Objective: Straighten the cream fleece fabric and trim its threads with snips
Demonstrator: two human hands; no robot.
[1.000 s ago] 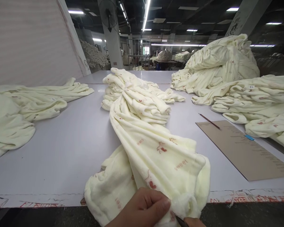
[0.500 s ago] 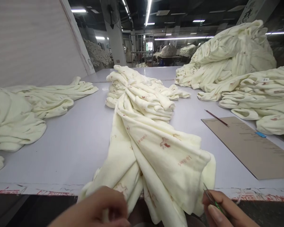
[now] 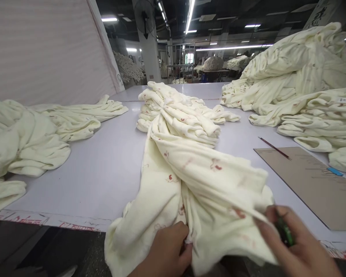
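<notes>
A cream fleece garment (image 3: 196, 181) with small red prints lies draped over the table (image 3: 103, 169) edge at six o'clock. The left hand (image 3: 165, 252) pinches its hem; the right hand (image 3: 294, 246) grips its other edge and a green tool (image 3: 283, 231). Any lettering is too blurred to read. At three o'clock lies a brown cardboard sheet (image 3: 311, 184), its print illegible.

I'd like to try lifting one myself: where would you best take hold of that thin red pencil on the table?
Probably pinch the red pencil mid-shaft from above. It lies flat and slanted, partly on the cardboard sheet, with bare table on its near side, so fingers could close across it.
</notes>
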